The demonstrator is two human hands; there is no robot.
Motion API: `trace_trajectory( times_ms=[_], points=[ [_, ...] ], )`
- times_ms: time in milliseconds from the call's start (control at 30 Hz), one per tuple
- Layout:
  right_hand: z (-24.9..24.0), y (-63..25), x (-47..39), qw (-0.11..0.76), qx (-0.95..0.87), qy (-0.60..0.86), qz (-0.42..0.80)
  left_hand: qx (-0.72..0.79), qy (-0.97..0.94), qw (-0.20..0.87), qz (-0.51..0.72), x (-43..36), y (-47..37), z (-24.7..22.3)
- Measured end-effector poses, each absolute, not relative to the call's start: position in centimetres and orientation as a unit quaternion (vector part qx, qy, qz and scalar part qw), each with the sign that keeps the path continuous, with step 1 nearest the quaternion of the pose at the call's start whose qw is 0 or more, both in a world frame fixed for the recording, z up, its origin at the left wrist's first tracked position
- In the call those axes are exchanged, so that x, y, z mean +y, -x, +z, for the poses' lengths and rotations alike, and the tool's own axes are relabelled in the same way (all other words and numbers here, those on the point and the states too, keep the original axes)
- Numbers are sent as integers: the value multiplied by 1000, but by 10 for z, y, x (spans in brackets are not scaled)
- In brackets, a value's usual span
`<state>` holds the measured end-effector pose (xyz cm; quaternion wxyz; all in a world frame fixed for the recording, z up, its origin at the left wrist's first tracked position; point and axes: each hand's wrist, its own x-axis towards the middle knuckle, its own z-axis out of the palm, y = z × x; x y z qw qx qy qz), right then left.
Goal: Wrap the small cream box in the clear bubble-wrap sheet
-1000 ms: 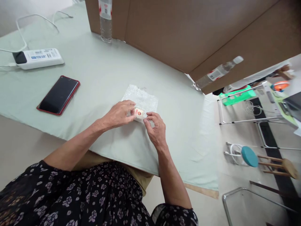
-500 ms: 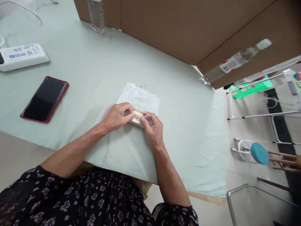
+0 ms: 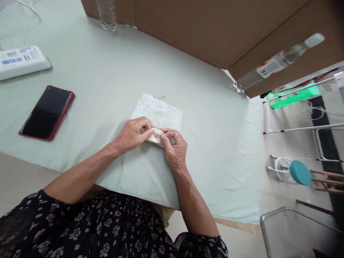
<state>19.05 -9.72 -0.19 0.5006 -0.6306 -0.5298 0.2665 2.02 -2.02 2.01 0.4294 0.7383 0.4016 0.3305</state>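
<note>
Together: left hand and right hand, fingertips pinched on small pale box at near edge of bubble-wrap sheet, mid-counter. Print on box too small to read. Far left: white power strip, blue label illegible; red-edged phone. Two labelled water bottles far off, writing unreadable.

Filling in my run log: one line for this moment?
left hand + right hand: pinch small box | on bubble wrap | phone left
</note>
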Motion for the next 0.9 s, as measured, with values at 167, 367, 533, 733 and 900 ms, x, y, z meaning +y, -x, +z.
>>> trace_trajectory(
  times_ms=[167,367,533,733,900],
  points=[
    [-2,-190,-97,508,-516,633,274,400,-736,433,333,-20,-20,20],
    [0,-188,-97,506,-507,637,284,409,-726,452,318,-20,-20,19],
    [1,-192,-95,493,-496,649,300,421,-713,473,303,-18,-20,20],
    [-1,-213,-91,457,-491,698,251,424,-711,474,300,-17,-21,18],
    [11,-218,-98,453,-551,694,95,427,-705,478,303,-16,-22,18]
  ],
)
